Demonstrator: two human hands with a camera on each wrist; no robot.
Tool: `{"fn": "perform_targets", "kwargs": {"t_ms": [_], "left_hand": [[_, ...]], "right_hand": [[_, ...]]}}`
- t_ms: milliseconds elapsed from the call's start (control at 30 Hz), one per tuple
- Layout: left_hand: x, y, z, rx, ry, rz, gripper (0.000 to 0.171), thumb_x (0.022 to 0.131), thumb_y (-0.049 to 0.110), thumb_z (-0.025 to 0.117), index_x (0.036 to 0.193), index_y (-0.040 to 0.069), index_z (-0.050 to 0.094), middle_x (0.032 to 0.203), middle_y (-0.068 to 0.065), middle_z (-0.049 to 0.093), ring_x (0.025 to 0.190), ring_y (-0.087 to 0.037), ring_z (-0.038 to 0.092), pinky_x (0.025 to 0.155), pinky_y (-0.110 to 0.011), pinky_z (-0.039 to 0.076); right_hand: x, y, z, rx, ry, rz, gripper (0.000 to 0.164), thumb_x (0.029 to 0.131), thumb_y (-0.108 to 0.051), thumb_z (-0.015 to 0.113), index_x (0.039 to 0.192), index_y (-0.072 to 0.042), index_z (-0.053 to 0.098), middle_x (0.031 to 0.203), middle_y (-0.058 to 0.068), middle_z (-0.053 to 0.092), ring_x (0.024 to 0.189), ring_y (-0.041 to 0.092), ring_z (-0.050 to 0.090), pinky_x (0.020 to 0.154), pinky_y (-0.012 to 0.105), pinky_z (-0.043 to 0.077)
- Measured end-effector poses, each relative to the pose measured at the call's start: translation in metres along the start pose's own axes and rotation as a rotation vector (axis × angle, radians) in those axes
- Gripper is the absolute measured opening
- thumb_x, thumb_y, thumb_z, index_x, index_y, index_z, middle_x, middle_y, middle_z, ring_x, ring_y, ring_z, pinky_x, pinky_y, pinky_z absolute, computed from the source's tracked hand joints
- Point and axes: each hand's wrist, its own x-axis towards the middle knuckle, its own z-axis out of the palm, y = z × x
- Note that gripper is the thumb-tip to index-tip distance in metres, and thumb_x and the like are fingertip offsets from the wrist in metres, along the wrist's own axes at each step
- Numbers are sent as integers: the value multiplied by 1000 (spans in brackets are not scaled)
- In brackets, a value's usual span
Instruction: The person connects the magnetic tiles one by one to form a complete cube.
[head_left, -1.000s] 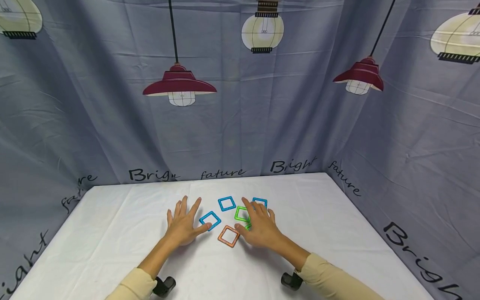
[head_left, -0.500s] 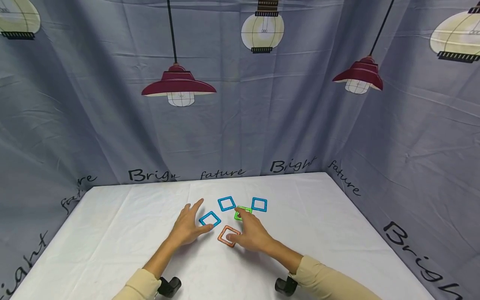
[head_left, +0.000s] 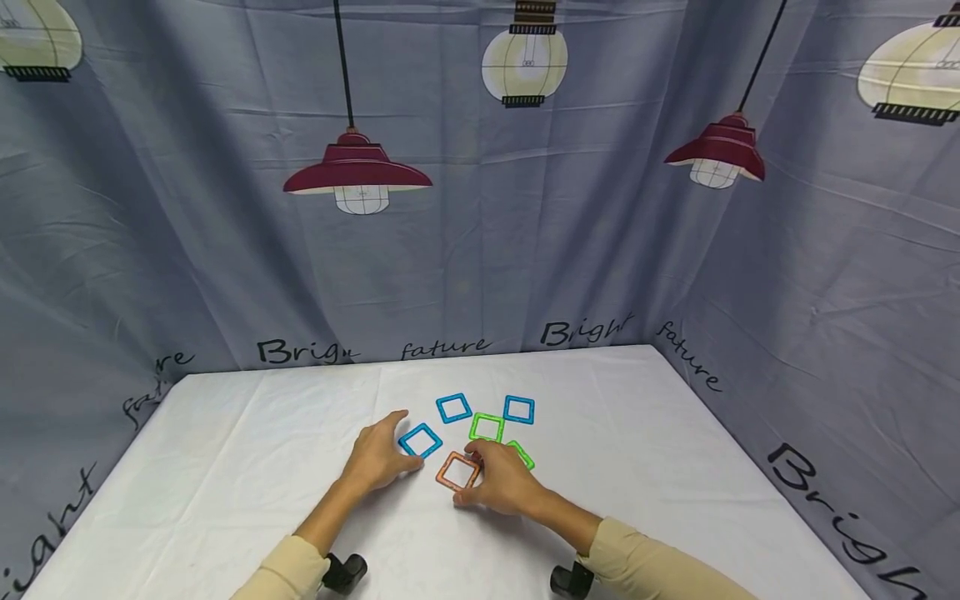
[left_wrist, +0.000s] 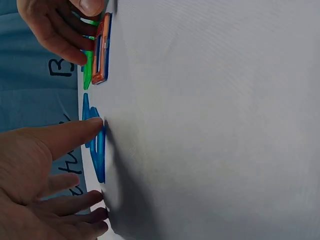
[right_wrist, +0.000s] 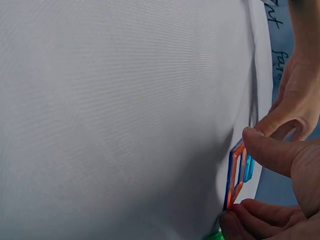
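Observation:
Thumb and fingers of my right hand [head_left: 504, 479] grip an orange open-centred square magnetic tile [head_left: 445, 464] at its opposite sides. In the right wrist view the thumb is at one corner of the orange tile [right_wrist: 233, 175] and the fingertips are at another; a blue layer shows along its underside. My left hand [head_left: 371, 457] is beside a blue square tile [head_left: 433, 432], fingers spread and thumb close to its near corner. In the left wrist view that thumb overlaps the blue tile [left_wrist: 101, 160], while the other fingers hang apart from it.
Beyond the hands lie a green tile [head_left: 489, 416], a blue tile [head_left: 450, 397] and another blue tile [head_left: 521, 398]. A second green tile [head_left: 525, 451] is partly hidden by my right hand. A white cloth covers the table [head_left: 675, 500]; a printed grey curtain [head_left: 465, 275] stands behind.
My right hand has come back from over the green tiles to the orange tile and taken hold of it. My left hand has lowered slightly beside the blue tile, its fingers less spread.

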Motion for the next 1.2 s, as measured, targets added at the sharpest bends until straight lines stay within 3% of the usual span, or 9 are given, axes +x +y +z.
{"fn": "perform_targets", "kwargs": {"t_ms": [233,533,933,1200], "left_hand": [[-1,0,2,72,-5,9,70,73,22,91,132,-2,63,124,-21,69,106,-34,65,95,-53,53],[-1,-6,1,68,-31,40,58,75,23,90,123,-1,69,115,-20,72,95,-27,64,88,-50,55],[-7,-10,-18,94,-171,35,54,73,20,92,122,9,72,122,-18,70,115,-37,62,100,-57,51],[-9,-14,-22,71,-213,53,53,71,15,91,121,14,73,130,-17,67,126,-42,58,105,-62,47]], "right_hand": [[0,4,3,5,13,-29,58,71,-24,93,117,1,68,98,5,69,86,16,59,76,30,51],[0,9,7,1,26,-62,49,73,-18,92,113,-1,71,97,4,69,87,15,60,76,28,51],[6,9,3,-8,10,-53,48,72,-15,91,115,-2,73,97,5,70,84,14,59,72,24,51],[18,5,1,-23,-14,-33,50,71,-10,91,117,-4,73,101,6,72,84,13,56,73,27,51]]}}
